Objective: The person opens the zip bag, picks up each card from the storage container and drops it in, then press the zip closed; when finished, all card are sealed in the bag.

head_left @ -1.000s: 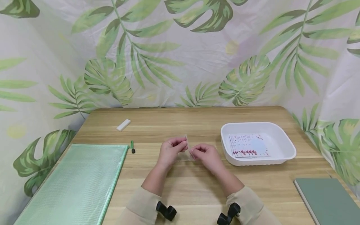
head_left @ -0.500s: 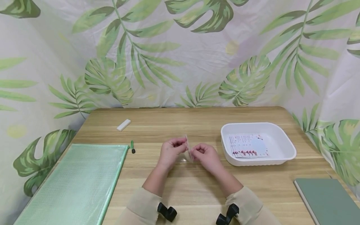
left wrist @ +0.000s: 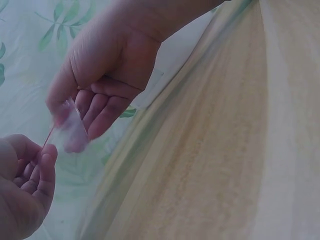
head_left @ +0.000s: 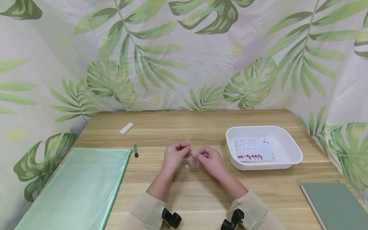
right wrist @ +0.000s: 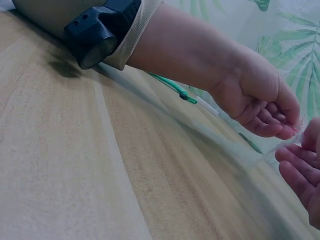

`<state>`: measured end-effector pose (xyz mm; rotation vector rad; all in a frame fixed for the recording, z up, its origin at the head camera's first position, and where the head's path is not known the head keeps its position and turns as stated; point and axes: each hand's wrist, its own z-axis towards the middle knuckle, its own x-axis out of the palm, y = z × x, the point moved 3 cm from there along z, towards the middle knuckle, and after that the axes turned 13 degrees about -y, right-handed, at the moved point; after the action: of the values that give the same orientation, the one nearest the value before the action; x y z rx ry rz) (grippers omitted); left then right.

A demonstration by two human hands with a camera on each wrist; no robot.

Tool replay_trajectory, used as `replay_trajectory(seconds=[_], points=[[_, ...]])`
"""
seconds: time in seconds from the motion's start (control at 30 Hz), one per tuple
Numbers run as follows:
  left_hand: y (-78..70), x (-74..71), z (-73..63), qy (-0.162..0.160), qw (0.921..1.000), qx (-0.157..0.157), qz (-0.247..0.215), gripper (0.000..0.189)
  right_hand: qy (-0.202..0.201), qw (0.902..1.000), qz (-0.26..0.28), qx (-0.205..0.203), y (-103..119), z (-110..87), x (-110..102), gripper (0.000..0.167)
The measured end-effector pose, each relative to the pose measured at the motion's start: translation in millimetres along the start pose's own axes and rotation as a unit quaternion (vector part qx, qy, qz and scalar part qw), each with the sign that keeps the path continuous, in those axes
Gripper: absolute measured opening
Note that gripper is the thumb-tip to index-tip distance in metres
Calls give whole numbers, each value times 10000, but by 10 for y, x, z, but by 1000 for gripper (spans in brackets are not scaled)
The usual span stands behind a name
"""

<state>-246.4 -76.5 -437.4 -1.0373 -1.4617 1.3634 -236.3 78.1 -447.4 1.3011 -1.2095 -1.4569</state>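
In the head view, a left hand (head_left: 176,157) and a right hand (head_left: 211,162) met over the middle of a light-brown, wood-grained tabletop (head_left: 161,127). Between them was a small piece of clear, soft plastic (head_left: 193,156), and the fingers of each hand were pinched together on it. To the left lay a mint-green, rectangular mesh pouch (head_left: 74,188), with a green cord with a black end (head_left: 136,151) at its corner, and farther back a white, flat, oblong block (head_left: 126,128). To the right stood a white, rounded plastic tub (head_left: 287,153), which held printed paper cards (head_left: 253,149). Nearer to the person lay a grey-green, hard-covered notebook (head_left: 334,204). A pale cloth with green leaf prints (head_left: 207,70) hung behind.

In the left wrist view, the plastic hung partly in front of the right hand's fingers, and a thin reddish edge of it stretched across to the left thumb and forefinger, which were closed on it.

In the right wrist view, the fingertips of both hands were close together; the plastic there was too faint to make out its shape.
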Motion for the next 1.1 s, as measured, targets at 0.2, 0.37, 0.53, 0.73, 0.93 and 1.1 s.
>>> replay_trajectory(seconds=[0.2, 0.37, 0.53, 0.73, 0.93, 1.1], points=[[-16, -90, 30, -155, 9993, 24, 329, 19, -134, 9946, 841, 585, -33, 57, -58, 3], [-62, -152, 61, -134, 9983, -25, 558, 20, -80, 9928, 960, 709, -14, 63, -89, 4], [-129, -191, 60, 6, 9962, 30, 866, 19, 1, 9903, 1116, 824, -1, 54, -95, 7], [-179, -141, 14, 346, 9928, 607, 977, 18, 67, 9907, 1042, 878, 2, 42, -93, 6], [-165, -126, -41, 876, 9543, 2021, 2018, 66, 193, 9907, 997, 906, 12, 26, -98, 4], [-84, -93, -69, 1358, 8877, 2955, 3260, 119, 404, 9901, 1014, 883, 22, 16, -105, 5]])
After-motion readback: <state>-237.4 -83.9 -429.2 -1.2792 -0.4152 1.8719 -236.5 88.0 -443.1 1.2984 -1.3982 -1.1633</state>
